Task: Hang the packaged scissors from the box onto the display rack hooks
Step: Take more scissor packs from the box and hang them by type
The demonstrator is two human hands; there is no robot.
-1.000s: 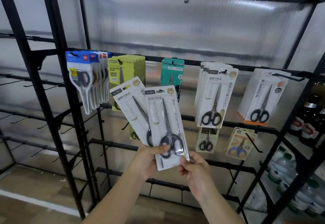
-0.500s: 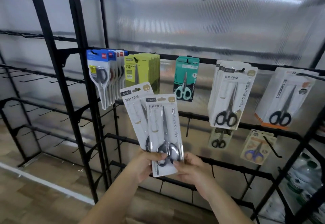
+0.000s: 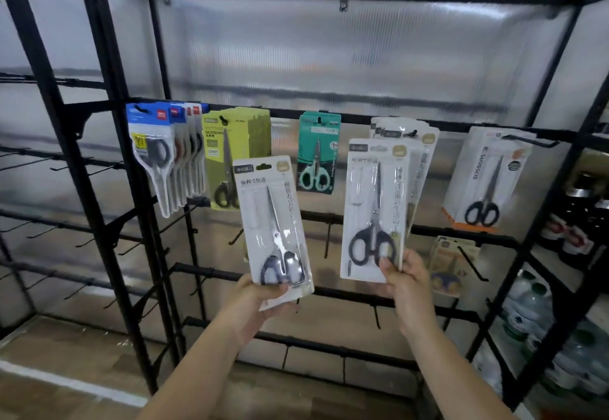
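Note:
My left hand [image 3: 260, 301] grips the bottom of one white pack of black-handled scissors [image 3: 270, 218], held upright in front of the black display rack [image 3: 362, 116]. A second matching white pack [image 3: 374, 209] is pinched at its lower edge by my right hand [image 3: 407, 281]. That pack is raised just in front of several identical packs [image 3: 423, 156] hanging on a hook on the top rail. The box is out of view.
The top rail also carries blue packs [image 3: 155, 156], yellow-green packs [image 3: 230, 153], a teal pack [image 3: 316, 153] and a white-and-orange pack [image 3: 487, 179]. Lower rails have bare hooks [image 3: 471, 261] and a small pack [image 3: 448, 265]. Bottles [image 3: 527, 304] stand on shelves at right.
The two packs, held fanned together before, are now apart. My right hand has carried one up and right toward the hanging white packs; my left keeps the other.

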